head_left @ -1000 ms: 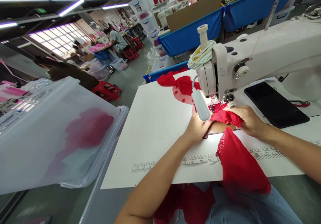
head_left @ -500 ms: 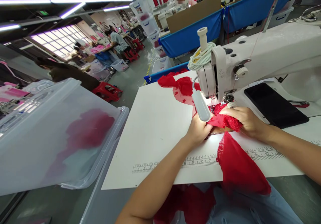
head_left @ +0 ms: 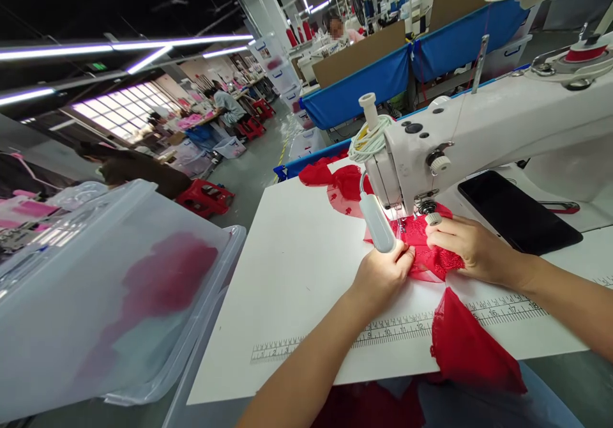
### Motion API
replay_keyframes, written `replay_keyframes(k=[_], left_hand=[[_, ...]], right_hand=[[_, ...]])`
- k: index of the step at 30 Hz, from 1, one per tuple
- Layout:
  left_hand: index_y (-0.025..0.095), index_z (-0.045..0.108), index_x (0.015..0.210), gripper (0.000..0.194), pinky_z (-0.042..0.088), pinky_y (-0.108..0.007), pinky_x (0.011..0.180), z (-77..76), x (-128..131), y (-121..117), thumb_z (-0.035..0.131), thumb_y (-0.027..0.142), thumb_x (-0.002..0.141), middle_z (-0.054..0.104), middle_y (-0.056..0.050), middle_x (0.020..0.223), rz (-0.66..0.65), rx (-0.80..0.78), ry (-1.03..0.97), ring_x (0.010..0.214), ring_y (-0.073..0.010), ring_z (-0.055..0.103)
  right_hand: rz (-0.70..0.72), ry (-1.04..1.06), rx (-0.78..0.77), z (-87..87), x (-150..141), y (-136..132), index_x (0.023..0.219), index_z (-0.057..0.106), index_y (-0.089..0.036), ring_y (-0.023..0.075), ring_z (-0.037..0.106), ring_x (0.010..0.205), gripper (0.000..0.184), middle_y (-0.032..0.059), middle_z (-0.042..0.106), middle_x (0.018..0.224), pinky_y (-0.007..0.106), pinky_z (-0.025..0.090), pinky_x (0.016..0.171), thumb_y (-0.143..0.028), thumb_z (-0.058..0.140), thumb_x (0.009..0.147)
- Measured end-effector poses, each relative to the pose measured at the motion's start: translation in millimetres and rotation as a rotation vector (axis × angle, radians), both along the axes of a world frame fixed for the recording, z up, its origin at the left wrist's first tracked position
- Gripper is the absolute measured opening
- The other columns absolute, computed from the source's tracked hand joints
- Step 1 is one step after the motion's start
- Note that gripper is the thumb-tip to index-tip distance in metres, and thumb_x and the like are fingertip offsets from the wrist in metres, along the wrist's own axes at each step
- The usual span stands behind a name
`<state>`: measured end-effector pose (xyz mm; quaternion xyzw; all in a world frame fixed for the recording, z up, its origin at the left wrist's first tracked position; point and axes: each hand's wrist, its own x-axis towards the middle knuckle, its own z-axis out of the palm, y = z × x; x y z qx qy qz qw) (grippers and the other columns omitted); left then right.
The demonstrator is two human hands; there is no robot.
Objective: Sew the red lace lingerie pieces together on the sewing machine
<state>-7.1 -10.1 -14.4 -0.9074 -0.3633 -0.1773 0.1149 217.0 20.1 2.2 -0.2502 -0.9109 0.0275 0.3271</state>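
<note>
Red lace fabric (head_left: 421, 243) lies under the needle area of a white sewing machine (head_left: 479, 134). My left hand (head_left: 383, 271) pinches the fabric's left edge, just below a small grey lamp (head_left: 377, 222) that partly hides the fingers. On the other side, my right hand (head_left: 464, 246) has its curled fingers closed on a gathered part of the same lace. A red fabric piece (head_left: 472, 345) hangs over the table's front edge below the right hand. The needle itself is hard to make out behind the lamp and presser foot.
A black phone (head_left: 520, 212) lies on the white table (head_left: 287, 275) right of the machine head. More red fabric (head_left: 345, 188) rests behind the lamp. A translucent plastic bin (head_left: 115, 287) stands at the left, and people work at tables farther back.
The lace under the machine is now spread flatter between my hands, where it was bunched. My left hand has shifted its hold along the edge. The camera view has tilted up slightly.
</note>
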Motion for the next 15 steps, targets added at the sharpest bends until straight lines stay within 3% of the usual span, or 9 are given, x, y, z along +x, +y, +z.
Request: replay_keyframes(k=[4, 8, 11, 15], left_hand=[[0.010, 0.064, 0.120, 0.039, 0.056, -0.035, 0.076, 13.9, -4.1, -8.2, 0.037, 0.031, 0.101, 0.065, -0.016, 0.113, -0.049, -0.226, -0.035, 0.091, -0.0226, 0.062], [0.009, 0.063, 0.127, 0.078, 0.057, -0.044, 0.086, 18.0, -6.5, -10.5, 0.018, 0.066, 0.098, 0.061, -0.022, 0.127, -0.036, -0.288, -0.062, 0.109, -0.0306, 0.061], [0.009, 0.064, 0.126, 0.090, 0.056, -0.047, 0.085, 18.1, -6.6, -9.6, 0.007, 0.071, 0.095, 0.059, -0.025, 0.131, -0.020, -0.278, -0.070, 0.111, -0.0325, 0.060], [0.010, 0.067, 0.121, 0.088, 0.056, -0.043, 0.077, 20.9, -7.0, -8.9, 0.007, 0.068, 0.096, 0.063, -0.023, 0.126, -0.020, -0.290, -0.044, 0.096, -0.0285, 0.060]], right_hand=[[-0.006, -0.002, 0.005, -1.3, 0.3, 2.2, 0.071, 0.051, -0.021, 0.0163, 0.044, 0.065, 0.021, 0.0021, 0.052, 0.072, 0.028, 0.040, 0.060, -0.010, 0.046, 0.088], [-0.019, -0.063, -0.046, -3.7, -0.6, 3.2, 0.081, 0.061, -0.020, 0.0187, 0.049, 0.069, 0.013, 0.0047, 0.058, 0.076, 0.031, 0.042, 0.062, -0.016, 0.051, 0.088], [-0.041, -0.139, -0.068, -4.6, -0.9, 3.1, 0.089, 0.066, -0.019, 0.0208, 0.053, 0.074, 0.009, 0.0084, 0.066, 0.087, 0.034, 0.043, 0.066, -0.023, 0.057, 0.087], [0.009, -0.185, -0.057, -5.5, -0.1, 2.8, 0.094, 0.067, -0.019, 0.0183, 0.057, 0.074, 0.014, 0.0093, 0.070, 0.119, 0.035, 0.042, 0.071, -0.030, 0.059, 0.090]])
